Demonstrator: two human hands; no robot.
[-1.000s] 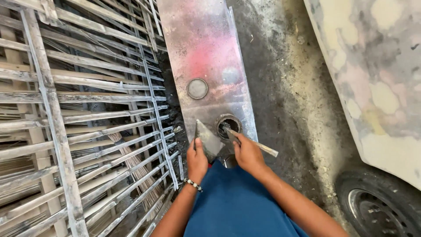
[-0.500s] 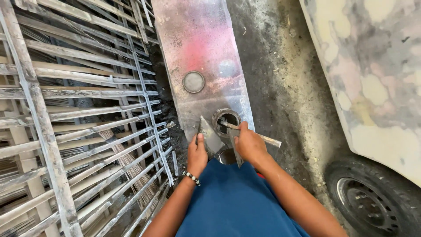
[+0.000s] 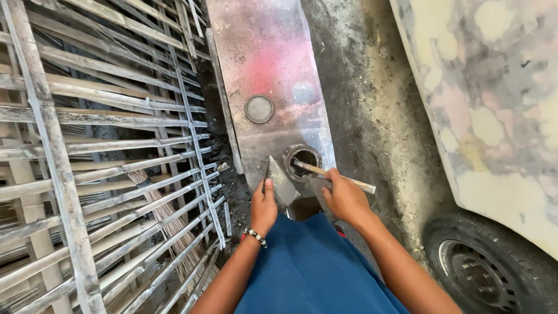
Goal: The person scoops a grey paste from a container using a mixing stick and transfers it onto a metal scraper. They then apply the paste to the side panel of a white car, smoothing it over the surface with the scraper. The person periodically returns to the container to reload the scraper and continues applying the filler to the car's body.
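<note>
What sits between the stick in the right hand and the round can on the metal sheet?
Nothing visible. The right hand grips the stick, whose tip already reaches into the open can. The left hand holds a flat scraper just beside it, clear of the stick.

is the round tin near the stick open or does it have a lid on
Open. The round tin shows a dark hollow with no lid, and the stick in the right hand reaches into its mouth.

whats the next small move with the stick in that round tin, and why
Probably lift the stick out toward the flat blade. The right hand holds it with its tip inside the open tin, and the left hand holds the blade just beside the tin.
</note>
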